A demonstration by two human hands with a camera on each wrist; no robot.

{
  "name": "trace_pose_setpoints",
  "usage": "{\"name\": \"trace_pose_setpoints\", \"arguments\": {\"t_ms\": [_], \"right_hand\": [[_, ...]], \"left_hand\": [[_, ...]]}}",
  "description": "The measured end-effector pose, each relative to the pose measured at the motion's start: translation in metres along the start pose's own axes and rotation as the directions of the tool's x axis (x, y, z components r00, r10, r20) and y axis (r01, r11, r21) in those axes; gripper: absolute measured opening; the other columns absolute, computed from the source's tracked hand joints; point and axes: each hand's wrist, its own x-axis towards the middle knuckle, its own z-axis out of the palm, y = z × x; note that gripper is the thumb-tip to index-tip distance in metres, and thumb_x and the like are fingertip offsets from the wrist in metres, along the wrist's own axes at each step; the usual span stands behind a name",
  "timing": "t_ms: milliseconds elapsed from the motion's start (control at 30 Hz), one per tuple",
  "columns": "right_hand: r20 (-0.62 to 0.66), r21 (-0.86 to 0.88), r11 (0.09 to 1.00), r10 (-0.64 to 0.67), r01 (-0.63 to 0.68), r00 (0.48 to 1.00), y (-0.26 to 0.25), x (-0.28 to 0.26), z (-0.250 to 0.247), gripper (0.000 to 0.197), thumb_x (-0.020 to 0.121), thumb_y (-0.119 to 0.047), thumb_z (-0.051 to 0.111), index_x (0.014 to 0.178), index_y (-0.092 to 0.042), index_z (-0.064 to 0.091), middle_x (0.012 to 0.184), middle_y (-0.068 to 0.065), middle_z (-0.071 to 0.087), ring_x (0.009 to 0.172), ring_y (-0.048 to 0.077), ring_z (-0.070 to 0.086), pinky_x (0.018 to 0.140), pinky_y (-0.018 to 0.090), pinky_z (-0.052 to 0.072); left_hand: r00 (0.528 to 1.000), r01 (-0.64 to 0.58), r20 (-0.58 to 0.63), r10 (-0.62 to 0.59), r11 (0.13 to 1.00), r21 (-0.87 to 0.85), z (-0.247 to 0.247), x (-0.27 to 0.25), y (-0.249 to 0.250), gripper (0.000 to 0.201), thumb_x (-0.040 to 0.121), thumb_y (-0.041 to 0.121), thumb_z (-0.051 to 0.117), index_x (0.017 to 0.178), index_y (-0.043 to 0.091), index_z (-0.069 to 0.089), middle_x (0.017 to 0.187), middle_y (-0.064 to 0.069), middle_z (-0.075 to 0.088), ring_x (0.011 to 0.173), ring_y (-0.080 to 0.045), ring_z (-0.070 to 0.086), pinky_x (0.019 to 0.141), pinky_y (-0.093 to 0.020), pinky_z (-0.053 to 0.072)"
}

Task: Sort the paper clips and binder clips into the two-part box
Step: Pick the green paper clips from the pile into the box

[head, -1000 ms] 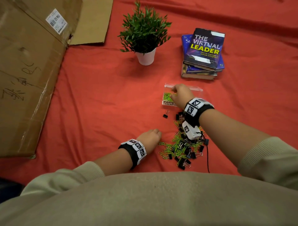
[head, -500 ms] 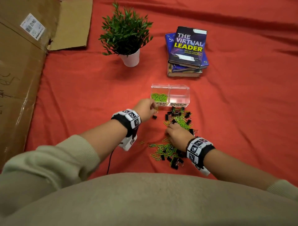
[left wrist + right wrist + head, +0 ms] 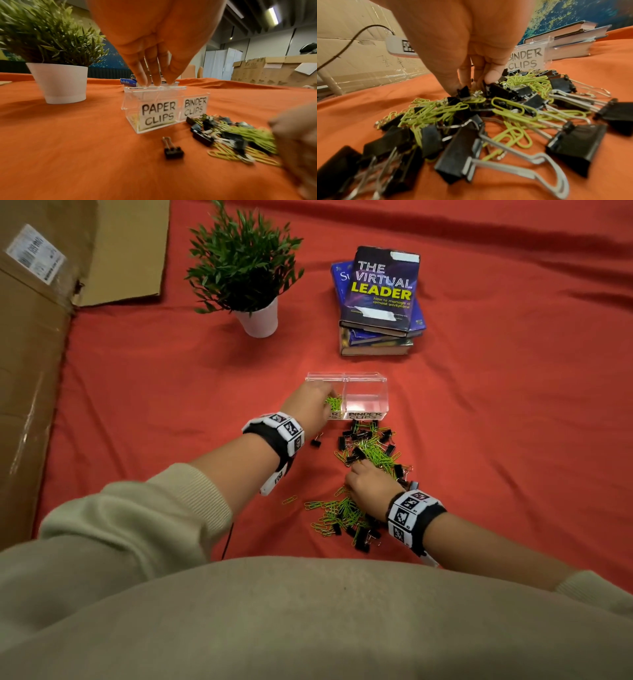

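The clear two-part box stands mid-cloth, labelled PAPER CLIPS on the left and BINDER CLIPS on the right. Green paper clips lie in its left part; the right part looks bare. My left hand hovers over the left part, fingers straight and pointing down, with nothing seen between them. In front of the box lies a mixed pile of green paper clips and black binder clips. My right hand digs into the pile, thumb and fingers pinching a black binder clip.
A lone binder clip lies left of the pile, and a stray paper clip nearer me. A potted plant and a stack of books stand behind the box. Flattened cardboard covers the left edge of the red cloth.
The left hand rose from the cloth near the lone binder clip to above the box's left part. The right hand left the box a second ago and now stays in the pile.
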Motion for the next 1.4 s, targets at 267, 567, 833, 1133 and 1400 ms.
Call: {"name": "trace_pose_setpoints", "arguments": {"t_ms": [267, 567, 833, 1133, 1400], "right_hand": [[0.016, 0.112, 0.993, 0.041, -0.043, 0.999, 0.002, 0.004, -0.010, 0.022, 0.091, -0.016, 0.048, 0.107, -0.006, 0.059, 0.109, 0.007, 0.058, 0.108, 0.022, 0.045, 0.093, 0.032, 0.042], [0.038, 0.713, 0.655, 0.323, -0.252, 0.946, 0.013, 0.007, -0.040, 0.006, 0.090, -0.015, 0.059, 0.092, -0.013, 0.065, 0.085, 0.001, 0.066, 0.072, 0.012, 0.059, 0.064, 0.020, 0.050], [0.300, 0.948, -0.002, 0.344, -0.319, 0.890, 0.016, 0.002, -0.049, 0.025, 0.091, 0.008, 0.039, 0.105, 0.007, 0.060, 0.081, 0.015, 0.056, 0.067, 0.021, 0.058, 0.061, 0.029, 0.055], [0.151, 0.427, 0.819, 0.352, -0.382, 0.924, 0.001, 0.007, -0.026, 0.015, 0.085, -0.015, 0.056, 0.071, -0.010, 0.058, 0.070, 0.007, 0.058, 0.065, 0.021, 0.059, 0.057, 0.028, 0.047], [0.090, 0.112, 0.952, 0.274, -0.283, 0.957, -0.018, 0.007, -0.006, 0.031, 0.090, -0.016, 0.056, 0.115, 0.002, 0.053, 0.122, 0.017, 0.051, 0.114, 0.032, 0.051, 0.095, 0.041, 0.048]], "left_hand": [[0.963, 0.162, 0.211, -0.165, 0.986, 0.033, 0.038, -0.112, -0.032, 0.012, 0.085, 0.019, 0.058, 0.095, 0.016, 0.063, 0.101, -0.004, 0.060, 0.096, -0.023, 0.059, 0.080, -0.030, 0.046], [0.953, 0.174, 0.225, -0.203, 0.975, 0.141, 0.071, -0.143, -0.047, 0.015, 0.088, 0.018, 0.053, 0.099, 0.008, 0.057, 0.108, -0.012, 0.055, 0.104, -0.033, 0.057, 0.088, -0.043, 0.048], [0.969, 0.213, 0.149, -0.198, 0.973, -0.086, 0.063, -0.139, -0.037, 0.013, 0.090, 0.010, 0.046, 0.101, 0.012, 0.052, 0.100, -0.013, 0.064, 0.094, -0.032, 0.060, 0.080, -0.035, 0.045], [0.962, 0.121, 0.240, -0.128, 0.992, 0.044, 0.083, -0.136, -0.009, 0.021, 0.092, 0.021, 0.043, 0.104, 0.007, 0.053, 0.110, -0.015, 0.059, 0.106, -0.033, 0.054, 0.091, -0.039, 0.044], [0.958, 0.063, 0.259, -0.120, 0.974, 0.219, 0.092, -0.140, -0.010, 0.031, 0.091, 0.026, 0.055, 0.115, 0.007, 0.049, 0.121, -0.012, 0.053, 0.117, -0.030, 0.048, 0.098, -0.040, 0.041]]}}
